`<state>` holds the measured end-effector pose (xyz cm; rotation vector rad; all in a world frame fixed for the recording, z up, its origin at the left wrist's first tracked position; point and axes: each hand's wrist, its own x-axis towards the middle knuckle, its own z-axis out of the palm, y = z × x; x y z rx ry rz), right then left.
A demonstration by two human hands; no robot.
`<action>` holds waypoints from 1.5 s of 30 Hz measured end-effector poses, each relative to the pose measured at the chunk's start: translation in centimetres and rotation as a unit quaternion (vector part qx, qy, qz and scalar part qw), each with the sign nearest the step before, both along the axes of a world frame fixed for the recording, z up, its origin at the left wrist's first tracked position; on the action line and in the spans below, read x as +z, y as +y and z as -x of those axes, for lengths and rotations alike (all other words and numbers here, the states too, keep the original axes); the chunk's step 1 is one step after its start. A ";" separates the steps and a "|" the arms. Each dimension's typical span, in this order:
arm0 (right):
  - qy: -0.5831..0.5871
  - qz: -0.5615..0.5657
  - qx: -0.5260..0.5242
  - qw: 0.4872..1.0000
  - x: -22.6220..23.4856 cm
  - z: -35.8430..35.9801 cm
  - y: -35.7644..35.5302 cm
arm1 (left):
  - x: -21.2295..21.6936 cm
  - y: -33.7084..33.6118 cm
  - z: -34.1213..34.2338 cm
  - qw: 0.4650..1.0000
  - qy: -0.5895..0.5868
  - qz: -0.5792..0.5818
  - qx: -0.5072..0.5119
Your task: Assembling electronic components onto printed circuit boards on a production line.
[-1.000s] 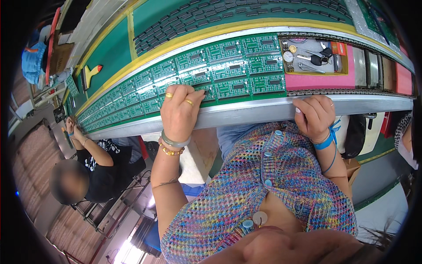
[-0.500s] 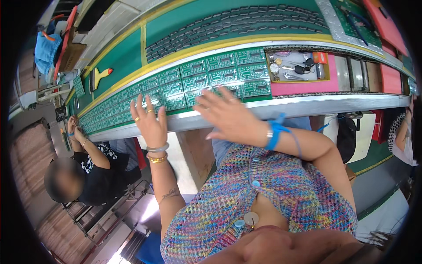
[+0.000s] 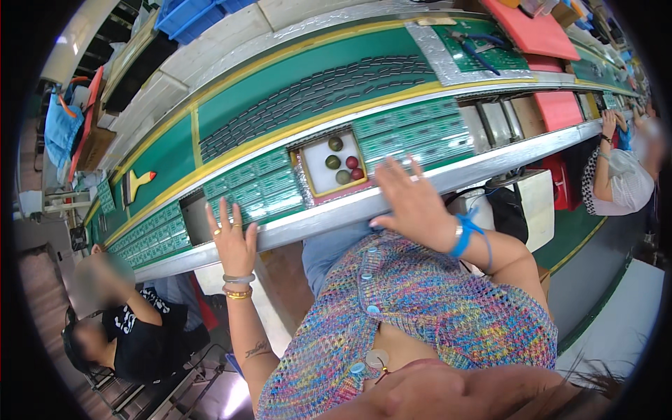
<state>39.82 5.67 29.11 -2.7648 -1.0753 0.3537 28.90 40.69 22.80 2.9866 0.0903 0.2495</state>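
My left hand [image 3: 235,245], fingers spread, lies at the front metal rail beside the left end of a middle group of green circuit boards [image 3: 253,183]. My right hand [image 3: 418,210] is open too, its fingertips at the lower edge of a right-hand group of green circuit boards [image 3: 413,136], blurred by motion. Whether the fingers press on the boards cannot be made out. Between these groups shows a yellow-edged box [image 3: 320,183] holding several small round fruits, among them a green one [image 3: 335,143] and a red one [image 3: 351,162]. Neither hand grasps anything.
Rows of black chips [image 3: 315,98] lie on the green mat behind. A yellow-handled brush [image 3: 142,179] is at left, blue-handled pliers [image 3: 477,50] at back right. More circuit boards [image 3: 154,234] sit farther left. A co-worker [image 3: 150,325] sits at left, another person [image 3: 623,168] at right.
The continuous run of boards has parted into groups, the right one shifted rightward with my right hand. The fruit box has come into view; the box with keys is no longer visible. The view has turned.
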 end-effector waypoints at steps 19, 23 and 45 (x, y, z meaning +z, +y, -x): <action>-0.137 -0.202 -0.119 0.962 -3.3 -3.7 -12.7 | 3.3 -25.6 -26.0 0.962 -0.172 0.113 -0.181; -0.114 -0.164 -0.092 0.975 -4.1 -3.1 -12.6 | 3.3 -26.1 -27.0 0.969 -0.156 0.091 -0.169; -0.097 -0.207 -0.109 0.967 -4.6 -3.0 -12.3 | 3.7 -28.1 -22.5 0.968 -0.109 0.101 -0.203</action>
